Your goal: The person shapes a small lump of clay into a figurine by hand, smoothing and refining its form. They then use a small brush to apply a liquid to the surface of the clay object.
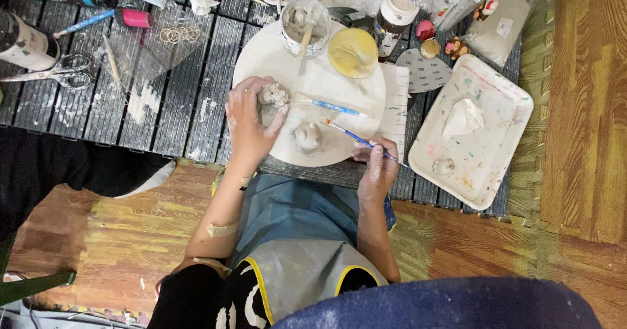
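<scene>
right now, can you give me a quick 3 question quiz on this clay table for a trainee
1. True or false: the right hand holds a thin blue-handled brush.
2. Which thing does the left hand grip? A) the scissors B) a grey clay lump C) the yellow lid
3. Fill in: a crumpled white tissue lies on the paint-speckled white ____ at the right.

Key
1. True: the fingers pinch its handle, tip toward the round white board.
2. B: it sits on that board, under the left hand.
3. Tray.
</scene>
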